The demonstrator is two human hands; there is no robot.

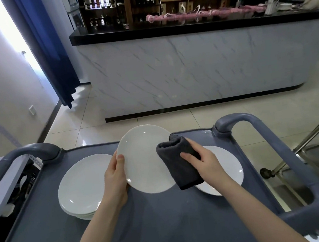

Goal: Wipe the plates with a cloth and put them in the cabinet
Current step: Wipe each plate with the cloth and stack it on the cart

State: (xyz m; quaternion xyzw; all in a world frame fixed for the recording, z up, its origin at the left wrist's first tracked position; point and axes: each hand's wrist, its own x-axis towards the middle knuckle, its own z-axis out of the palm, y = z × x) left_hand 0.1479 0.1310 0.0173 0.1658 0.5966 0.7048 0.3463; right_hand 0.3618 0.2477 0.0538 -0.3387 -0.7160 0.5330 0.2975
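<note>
My left hand (115, 175) grips the left rim of a white plate (142, 159), thumb on its face, and holds it tilted above the blue-grey cart top (164, 223). My right hand (201, 160) holds a folded dark grey cloth (176, 164) against the plate's right side. A stack of white plates (81, 187) sits on the cart at the left. Another white plate (231, 170) lies on the cart at the right, partly hidden by my right hand and the cloth.
The cart has raised grey handles at the left (21, 153) and right (302, 155). A marble-fronted counter with a black top (188, 65) stands across the tiled floor. A steel rack (314, 160) is at the right, a blue curtain (51, 53) at the left.
</note>
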